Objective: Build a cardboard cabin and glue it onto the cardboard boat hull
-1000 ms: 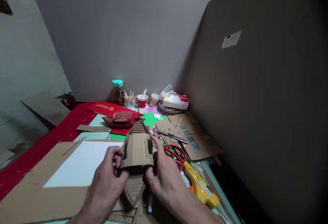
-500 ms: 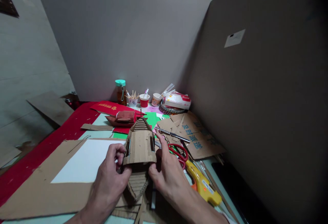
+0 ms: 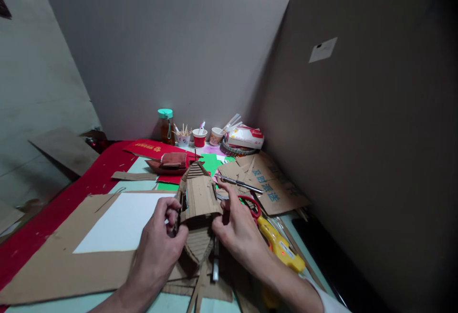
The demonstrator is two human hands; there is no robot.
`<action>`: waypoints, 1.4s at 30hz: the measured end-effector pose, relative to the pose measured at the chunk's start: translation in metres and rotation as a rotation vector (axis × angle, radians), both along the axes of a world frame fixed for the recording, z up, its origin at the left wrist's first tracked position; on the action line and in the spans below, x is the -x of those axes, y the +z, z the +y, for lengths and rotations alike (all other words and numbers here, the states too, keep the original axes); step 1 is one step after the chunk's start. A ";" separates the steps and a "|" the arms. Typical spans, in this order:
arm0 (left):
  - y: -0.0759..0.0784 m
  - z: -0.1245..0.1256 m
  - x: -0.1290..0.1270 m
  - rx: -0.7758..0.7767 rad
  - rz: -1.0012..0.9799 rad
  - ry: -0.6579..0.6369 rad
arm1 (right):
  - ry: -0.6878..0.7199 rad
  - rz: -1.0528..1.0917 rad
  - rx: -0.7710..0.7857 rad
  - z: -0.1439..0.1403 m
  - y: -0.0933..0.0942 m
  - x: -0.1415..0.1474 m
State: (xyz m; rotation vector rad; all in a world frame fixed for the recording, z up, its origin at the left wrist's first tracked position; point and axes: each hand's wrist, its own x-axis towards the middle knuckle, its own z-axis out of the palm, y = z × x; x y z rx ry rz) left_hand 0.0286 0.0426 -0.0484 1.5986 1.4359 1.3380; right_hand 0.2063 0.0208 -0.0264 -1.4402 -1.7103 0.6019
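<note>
Holding a cardboard boat (image 3: 198, 208) over the near part of the desk (image 3: 168, 303), between left hand (image 3: 161, 236) and right hand (image 3: 239, 229) — with a narrow grip on each side, bent around the edges. Already there: a striped deck (image 3: 199, 242) and a curved roof (image 3: 201, 193) over the middle. Looks mostly built, but hard to tell if stuck down firmly at the roof. Plain brown — not coloured like the red boat (image 3: 172, 161) behind. Cannot tell what else is left. Lying close by: red scissors (image 3: 258, 207) and a yellow glue gun (image 3: 279, 242).
</note>
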 end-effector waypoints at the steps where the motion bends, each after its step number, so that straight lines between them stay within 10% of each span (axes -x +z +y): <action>1: 0.000 -0.001 0.000 0.000 -0.013 -0.019 | 0.004 0.007 -0.007 0.001 0.001 -0.001; 24: 0.032 0.001 0.023 0.589 -0.749 -0.514 | 0.104 -0.143 -0.062 0.001 0.021 -0.011; 42: 0.034 -0.001 0.018 0.559 -0.624 -0.448 | 0.089 -0.267 -0.150 0.002 0.014 -0.011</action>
